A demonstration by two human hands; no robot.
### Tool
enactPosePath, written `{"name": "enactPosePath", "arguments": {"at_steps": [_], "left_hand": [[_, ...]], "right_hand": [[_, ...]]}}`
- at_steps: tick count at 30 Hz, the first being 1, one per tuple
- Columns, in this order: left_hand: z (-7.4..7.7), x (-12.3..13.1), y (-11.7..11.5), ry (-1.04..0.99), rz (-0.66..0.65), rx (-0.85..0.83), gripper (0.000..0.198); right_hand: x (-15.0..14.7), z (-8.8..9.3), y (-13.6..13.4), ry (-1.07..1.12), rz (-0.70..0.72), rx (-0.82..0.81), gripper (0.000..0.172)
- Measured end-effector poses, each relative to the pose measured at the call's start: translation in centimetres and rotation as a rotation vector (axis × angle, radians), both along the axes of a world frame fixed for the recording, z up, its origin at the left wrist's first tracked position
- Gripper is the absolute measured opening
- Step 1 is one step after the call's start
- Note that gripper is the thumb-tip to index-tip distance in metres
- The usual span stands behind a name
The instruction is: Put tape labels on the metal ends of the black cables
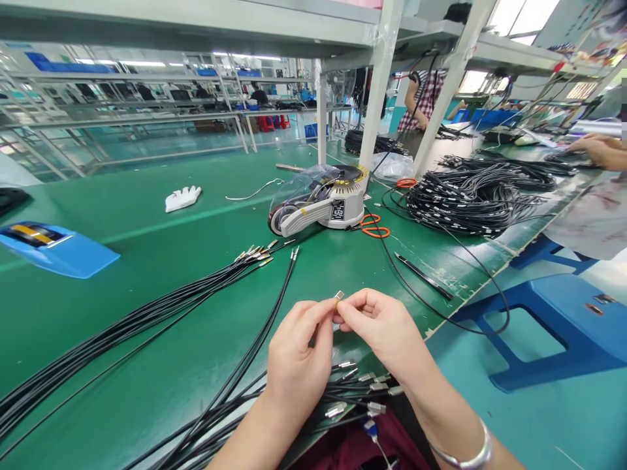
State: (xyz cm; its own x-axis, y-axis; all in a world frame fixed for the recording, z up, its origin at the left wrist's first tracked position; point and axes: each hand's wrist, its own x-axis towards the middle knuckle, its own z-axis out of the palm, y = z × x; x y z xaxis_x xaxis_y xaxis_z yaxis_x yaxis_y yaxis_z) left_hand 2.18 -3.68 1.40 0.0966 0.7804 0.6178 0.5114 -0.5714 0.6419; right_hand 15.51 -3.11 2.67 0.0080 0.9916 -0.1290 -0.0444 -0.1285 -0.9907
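Note:
My left hand (pixel 301 343) and my right hand (pixel 379 323) meet above the front edge of the green table, fingertips pinched together around a small metal cable connector (pixel 339 296). Its silver end sticks up between the fingers, and a bit of yellow shows just below it; the rest is hidden. Under my wrists lies a bundle of black cables with silver connectors (pixel 377 386) reaching the table edge. Ahead of the hands, a few black cables (pixel 279 303) end in thin metal tips. Farther left stretches a larger bundle of black cables (pixel 181 297).
A tape dispenser (pixel 337 202) stands behind the hands, beside orange-handled scissors (pixel 375 226). Black tweezers (pixel 424 276) lie to the right, near a big cable pile (pixel 470 196). A blue holder (pixel 59 251) and white glove (pixel 183 198) sit left. A blue stool (pixel 563 320) is at right; co-workers are beyond.

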Motion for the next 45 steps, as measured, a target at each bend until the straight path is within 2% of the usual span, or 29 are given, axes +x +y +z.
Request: {"name": "enactPosePath", "arguments": {"at_steps": [7, 15, 21, 33, 45], "left_hand": [[0.0, -0.1, 0.1, 0.059, 0.121, -0.09, 0.009], [0.0, -0.3, 0.4, 0.084, 0.107, -0.116, 0.007], [0.5, -0.3, 0.2, -0.003, 0.09, -0.252, 0.012], [2.0, 0.1, 0.0, -0.38, -0.056, -0.695, 0.02], [1.8, -0.2, 0.5, -0.623, -0.258, -0.825, 0.019]], "right_hand": [[0.0, -0.6, -0.1, 0.0, 0.016, 0.032, 0.023], [-0.2, -0.7, 0.1, 0.009, -0.003, 0.015, 0.021], [-0.2, -0.5, 0.2, 0.015, -0.01, 0.032, 0.025], [0.0, -0.5, 0.4, 0.062, 0.015, 0.049, 0.025], [0.3, 0.3, 0.3, 0.096, 0.04, 0.046, 0.024]]}}
